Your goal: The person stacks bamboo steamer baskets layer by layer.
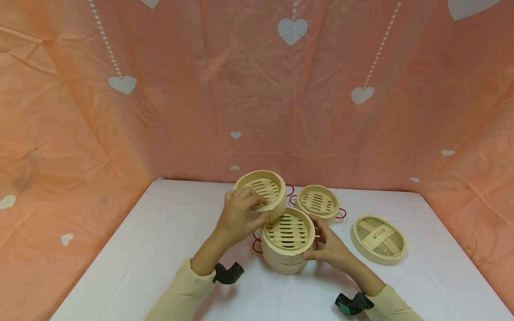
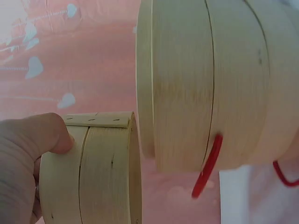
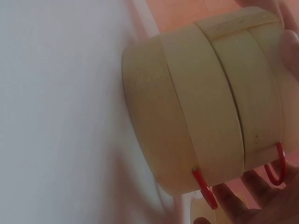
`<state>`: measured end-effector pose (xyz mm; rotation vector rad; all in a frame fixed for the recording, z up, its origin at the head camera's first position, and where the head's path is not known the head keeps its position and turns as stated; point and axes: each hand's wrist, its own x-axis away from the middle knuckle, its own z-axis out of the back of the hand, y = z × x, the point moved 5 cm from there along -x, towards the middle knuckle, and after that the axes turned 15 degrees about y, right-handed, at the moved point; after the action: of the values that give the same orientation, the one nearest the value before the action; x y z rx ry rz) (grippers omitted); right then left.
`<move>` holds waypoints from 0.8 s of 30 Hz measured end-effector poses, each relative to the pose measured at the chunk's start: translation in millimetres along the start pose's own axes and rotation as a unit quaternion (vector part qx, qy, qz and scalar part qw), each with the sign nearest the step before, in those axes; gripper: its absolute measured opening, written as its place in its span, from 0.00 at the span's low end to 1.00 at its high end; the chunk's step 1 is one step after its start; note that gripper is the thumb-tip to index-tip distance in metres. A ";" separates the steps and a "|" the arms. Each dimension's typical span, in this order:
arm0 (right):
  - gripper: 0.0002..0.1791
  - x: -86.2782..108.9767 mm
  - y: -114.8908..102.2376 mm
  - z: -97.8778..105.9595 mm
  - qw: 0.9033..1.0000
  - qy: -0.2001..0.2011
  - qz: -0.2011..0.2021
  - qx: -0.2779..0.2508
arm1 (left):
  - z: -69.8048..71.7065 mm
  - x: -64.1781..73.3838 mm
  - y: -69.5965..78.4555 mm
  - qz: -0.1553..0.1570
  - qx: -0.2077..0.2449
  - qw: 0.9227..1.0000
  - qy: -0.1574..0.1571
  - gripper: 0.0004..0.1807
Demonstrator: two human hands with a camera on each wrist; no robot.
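We're seeing left hand (image 1: 238, 216) pinching raised pale, round bamboo basket (image 1: 266, 185), right hand (image 1: 331, 250) gripping matching red-looped bamboo stack (image 1: 283, 262), standing inward of white table's (image 1: 192, 223) far edge. We're judging both light, stiff, smooth: favouring walls, sparing thin slats.

place: a makeshift booth or backdrop set; the kind of room around it could not be told. one white-topped table (image 1: 140, 249). one creased orange-pink sheet (image 1: 257, 98), printed with white hearts (image 1: 292, 31), which walled the table at back and both sides.
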<state>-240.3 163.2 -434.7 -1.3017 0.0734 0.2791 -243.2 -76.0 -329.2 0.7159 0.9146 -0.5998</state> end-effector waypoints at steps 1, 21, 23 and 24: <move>0.56 0.1 -0.1 0.1 1.000 0.000 -0.002 0.000 | -0.7 0.8 2.4 -0.004 0.003 1.000 -0.002 0.10; 0.56 -1.8 3.7 0.2 1.000 0.006 0.007 0.030 | -12.0 11.5 35.6 -0.060 0.033 0.996 -0.052 0.11; 0.56 -2.0 4.0 0.2 1.000 0.007 0.008 0.027 | -12.6 12.1 36.3 -0.058 0.036 0.996 -0.059 0.11; 0.56 -2.1 4.3 0.3 1.000 0.007 0.008 0.026 | -12.9 12.4 36.7 -0.058 0.037 0.996 -0.060 0.11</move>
<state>-243.4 164.1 -438.2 -1.2512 0.1018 0.2800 -216.8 -45.2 -334.6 0.6874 0.8299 -0.7753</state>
